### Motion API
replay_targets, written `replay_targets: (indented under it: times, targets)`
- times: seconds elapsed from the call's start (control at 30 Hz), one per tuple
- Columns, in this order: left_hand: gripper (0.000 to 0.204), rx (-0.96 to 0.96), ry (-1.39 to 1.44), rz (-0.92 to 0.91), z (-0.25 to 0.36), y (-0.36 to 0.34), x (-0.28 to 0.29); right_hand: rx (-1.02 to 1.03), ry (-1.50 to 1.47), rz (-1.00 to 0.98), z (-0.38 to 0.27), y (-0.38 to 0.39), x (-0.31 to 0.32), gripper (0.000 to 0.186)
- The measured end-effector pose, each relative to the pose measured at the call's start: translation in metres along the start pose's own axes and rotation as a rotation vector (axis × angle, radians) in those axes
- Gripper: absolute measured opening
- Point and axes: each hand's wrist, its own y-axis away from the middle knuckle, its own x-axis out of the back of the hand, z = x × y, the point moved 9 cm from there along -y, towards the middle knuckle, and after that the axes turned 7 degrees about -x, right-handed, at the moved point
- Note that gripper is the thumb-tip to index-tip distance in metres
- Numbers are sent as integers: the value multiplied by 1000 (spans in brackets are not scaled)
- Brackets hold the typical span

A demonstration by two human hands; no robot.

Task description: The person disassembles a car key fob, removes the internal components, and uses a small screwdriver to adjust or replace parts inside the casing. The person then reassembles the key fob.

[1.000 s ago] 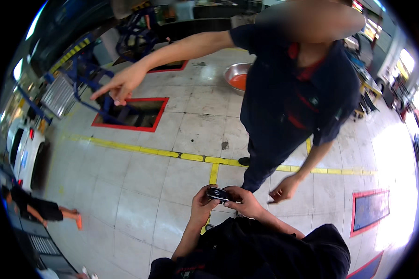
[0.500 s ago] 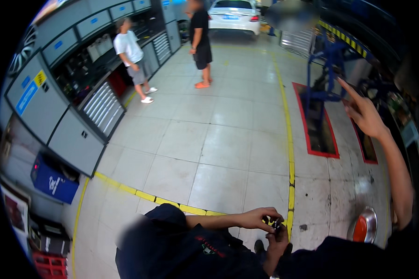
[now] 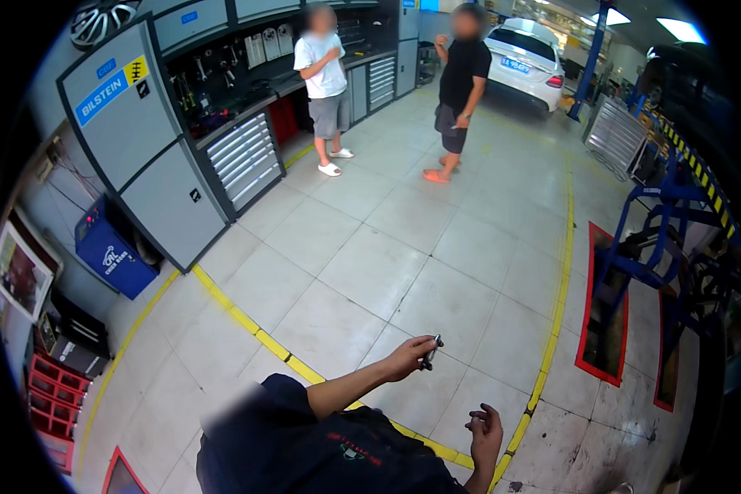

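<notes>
A small black-and-silver key fob [image 3: 431,354] is gripped in my left hand [image 3: 407,359], which is held out low in front of me over the tiled floor [image 3: 453,255]. My right hand [image 3: 482,431] is apart from the fob, lower and to the right, with its fingers loosely curled and apart and nothing visible in them. Its fingertips look dark. A yellow floor line [image 3: 552,346] runs past it.
Two people [image 3: 321,82] [image 3: 461,99] stand ahead near grey cabinets [image 3: 140,115] and a workbench. Behind them is a white car [image 3: 525,58]. Blue lift frames [image 3: 646,239] over red-edged floor pits [image 3: 583,354] are on the right. A blue machine [image 3: 115,247] is at left.
My view has swung toward the cabinets and car. The nearby co-worker who was pointing has left the view. My right hand has let go of the fob, which stays in my left hand.
</notes>
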Motion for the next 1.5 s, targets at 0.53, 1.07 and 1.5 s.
replay_targets:
  times: [0.53, 1.07, 1.5]
  targets:
    - [47, 589, -847, 561, -103, -141, 315, -2, 21, -8, -10, -352, 85, 33]
    - [44, 613, -827, 727, -197, -349, 253, 337, 286, -379, -241, -746, 96, 25]
    - [54, 192, -672, 583, 31, -829, 126, 54, 39, -217, -235, -999, 232, 24]
